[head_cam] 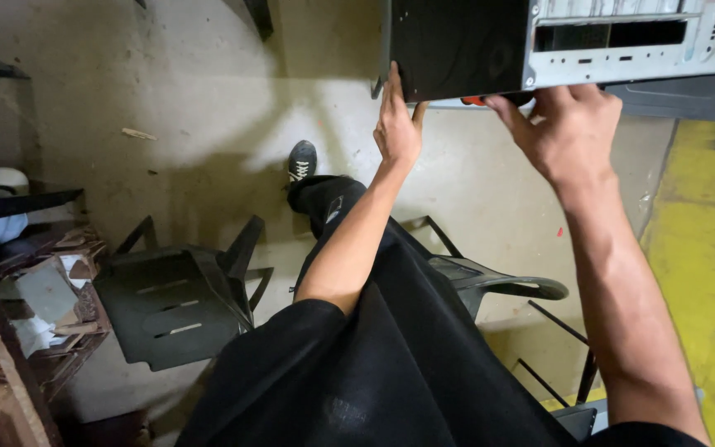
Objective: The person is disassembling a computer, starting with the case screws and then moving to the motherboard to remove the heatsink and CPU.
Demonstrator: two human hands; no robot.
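A desktop computer case (473, 41) with a black side panel and a silver metal back hangs at the top of the view, above the concrete floor. My left hand (397, 124) presses flat against the case's lower left corner, fingers pointing up. My right hand (568, 132) grips the bottom edge of the case near its silver back, fingers curled under it. Something small and orange (475, 100) shows under the case between my hands. My black-clad leg and a dark sneaker (301, 161) are below.
A dark plastic chair (179, 298) stands at lower left, another chair's armrest (523, 285) at right. A broken wooden crate (39, 319) with scraps sits at far left. A yellow floor strip (709, 273) runs along the right edge.
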